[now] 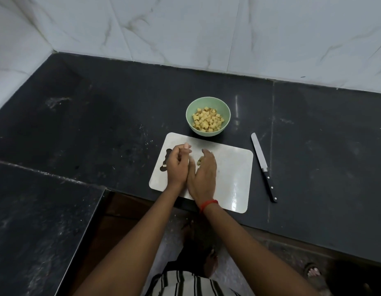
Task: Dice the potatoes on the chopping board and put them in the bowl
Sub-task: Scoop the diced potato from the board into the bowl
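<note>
Green bowl (207, 101) sits on the dark counter (100, 124) just past the board's far edge, with a heap of potato dice (207, 120) inside it. Both my hands are down on the white board (234, 167), side by side and touching along their inner edges. My right hand (203, 174) is loosely open, its fingers nearly straight and bent a little over a few loose dice (199, 161) on the board. These dice peek out between the two hands, and the right hand cups them rather than gripping. My left hand (178, 165) has its fingers curled in toward the palm, and I cannot tell whether they close on any dice. A red band (209, 203) circles my right wrist. The knife (262, 167) lies on the counter just right of the board, not touching it, with its blade pointing away from me and its black handle toward me.
</note>
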`<state>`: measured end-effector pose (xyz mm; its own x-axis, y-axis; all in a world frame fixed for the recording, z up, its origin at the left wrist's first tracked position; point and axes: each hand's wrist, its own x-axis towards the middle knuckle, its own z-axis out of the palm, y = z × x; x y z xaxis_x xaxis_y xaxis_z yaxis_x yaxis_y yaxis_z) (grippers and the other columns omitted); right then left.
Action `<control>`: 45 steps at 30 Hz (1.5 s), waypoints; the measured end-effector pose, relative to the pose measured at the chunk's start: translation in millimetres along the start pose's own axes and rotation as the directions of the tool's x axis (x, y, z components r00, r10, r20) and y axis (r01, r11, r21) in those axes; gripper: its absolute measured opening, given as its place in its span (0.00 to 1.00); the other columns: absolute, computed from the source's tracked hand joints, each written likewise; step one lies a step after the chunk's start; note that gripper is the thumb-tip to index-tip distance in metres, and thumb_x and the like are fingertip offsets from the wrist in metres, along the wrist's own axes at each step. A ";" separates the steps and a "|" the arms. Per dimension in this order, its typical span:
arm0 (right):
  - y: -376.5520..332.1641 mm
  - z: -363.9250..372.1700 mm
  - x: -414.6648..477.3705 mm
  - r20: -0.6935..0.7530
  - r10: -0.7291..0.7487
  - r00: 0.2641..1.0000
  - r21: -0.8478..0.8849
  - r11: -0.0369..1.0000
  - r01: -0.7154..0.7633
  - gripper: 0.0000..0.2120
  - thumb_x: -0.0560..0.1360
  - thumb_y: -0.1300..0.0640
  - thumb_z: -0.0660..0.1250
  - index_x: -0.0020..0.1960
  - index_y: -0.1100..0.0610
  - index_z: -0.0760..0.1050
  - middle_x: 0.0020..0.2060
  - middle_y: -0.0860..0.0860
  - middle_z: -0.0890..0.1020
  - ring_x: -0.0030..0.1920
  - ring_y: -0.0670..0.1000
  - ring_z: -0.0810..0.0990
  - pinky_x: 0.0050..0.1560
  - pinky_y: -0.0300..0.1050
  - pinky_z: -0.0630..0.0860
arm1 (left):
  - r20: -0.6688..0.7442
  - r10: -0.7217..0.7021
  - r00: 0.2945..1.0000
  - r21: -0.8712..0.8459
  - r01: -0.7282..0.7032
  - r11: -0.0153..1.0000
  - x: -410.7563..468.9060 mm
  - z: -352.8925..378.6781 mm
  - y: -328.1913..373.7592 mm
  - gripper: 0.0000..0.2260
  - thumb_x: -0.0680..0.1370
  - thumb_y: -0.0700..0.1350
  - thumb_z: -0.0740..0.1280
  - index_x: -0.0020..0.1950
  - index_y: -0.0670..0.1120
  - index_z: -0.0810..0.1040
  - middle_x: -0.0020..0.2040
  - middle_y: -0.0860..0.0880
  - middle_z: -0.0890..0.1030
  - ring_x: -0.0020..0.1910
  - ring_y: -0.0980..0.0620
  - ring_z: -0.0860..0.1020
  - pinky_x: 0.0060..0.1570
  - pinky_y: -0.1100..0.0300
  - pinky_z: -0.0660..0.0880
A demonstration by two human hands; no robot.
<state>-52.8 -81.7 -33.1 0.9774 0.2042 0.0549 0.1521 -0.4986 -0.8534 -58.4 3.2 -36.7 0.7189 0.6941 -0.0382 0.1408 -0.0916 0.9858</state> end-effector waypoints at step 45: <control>15.0 -65.1 93.6 0.622 -0.200 0.757 -0.201 0.893 0.402 0.18 0.77 0.63 0.58 0.60 0.56 0.81 0.59 0.52 0.82 0.62 0.54 0.74 0.66 0.50 0.72 | 0.636 0.400 0.660 0.416 -0.730 0.542 -32.8 -46.7 -16.7 0.24 0.67 0.68 0.76 0.43 0.48 0.77 0.40 0.57 0.74 0.39 0.56 0.70 0.37 0.57 0.70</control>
<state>50.5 -125.0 -7.1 0.6177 0.7786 -0.1101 0.5583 -0.5329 -0.6358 -116.1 15.3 -44.3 0.9636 -0.0327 0.2652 -0.1650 -0.8536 0.4941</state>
